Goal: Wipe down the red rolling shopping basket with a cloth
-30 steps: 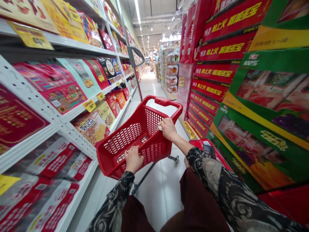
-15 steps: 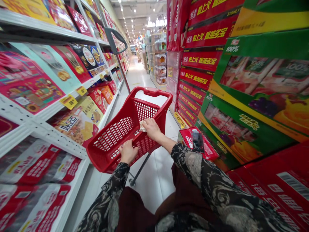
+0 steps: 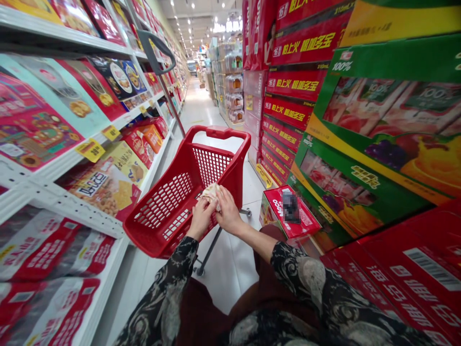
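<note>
A red plastic shopping basket [image 3: 169,211] on a wheeled frame stands in the aisle straight ahead of me. Both hands meet over its near rim. My left hand [image 3: 200,217] and my right hand [image 3: 227,211] are closed together around a small crumpled whitish wad [image 3: 211,192], perhaps tissue or cloth. Nothing shows inside the basket. Patterned dark sleeves cover both forearms.
White shelves [image 3: 54,192] of boxed snacks with yellow price tags run along the left. Stacked red and green drink cartons [image 3: 360,125] wall the right, with a red box [image 3: 288,211] low beside the basket. A grey cart handle [image 3: 154,45] rises ahead. The tiled aisle [image 3: 201,105] runs on.
My hands slid along the basket rim and came together; the left hand left the rim and joined the right on the whitish wad. The view shifted forward and right.
</note>
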`<state>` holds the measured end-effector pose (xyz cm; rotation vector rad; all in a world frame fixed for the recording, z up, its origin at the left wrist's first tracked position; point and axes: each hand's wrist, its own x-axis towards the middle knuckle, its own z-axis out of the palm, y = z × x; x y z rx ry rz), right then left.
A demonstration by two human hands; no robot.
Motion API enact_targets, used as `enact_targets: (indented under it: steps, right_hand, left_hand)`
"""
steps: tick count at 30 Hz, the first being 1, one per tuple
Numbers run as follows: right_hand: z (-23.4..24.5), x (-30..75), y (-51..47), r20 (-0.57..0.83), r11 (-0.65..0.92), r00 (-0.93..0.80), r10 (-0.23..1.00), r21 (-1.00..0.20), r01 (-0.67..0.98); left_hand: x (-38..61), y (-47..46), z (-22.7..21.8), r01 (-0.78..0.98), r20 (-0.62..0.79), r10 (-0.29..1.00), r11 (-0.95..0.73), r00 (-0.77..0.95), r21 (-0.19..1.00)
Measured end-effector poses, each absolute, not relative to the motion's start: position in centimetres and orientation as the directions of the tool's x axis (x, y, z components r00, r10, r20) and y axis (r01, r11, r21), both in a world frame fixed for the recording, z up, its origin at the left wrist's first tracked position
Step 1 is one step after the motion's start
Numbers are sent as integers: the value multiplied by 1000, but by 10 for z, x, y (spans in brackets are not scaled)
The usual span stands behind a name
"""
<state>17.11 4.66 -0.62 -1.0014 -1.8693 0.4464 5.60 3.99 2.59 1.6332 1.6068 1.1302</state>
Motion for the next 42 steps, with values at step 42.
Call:
enact_targets:
  steps: [42]
  right_hand:
    - [39, 292, 4, -94, -30, -487, 868, -990, 136]
  left_hand:
    - [59, -5, 80, 1, -146, 989, 146, 36, 989]
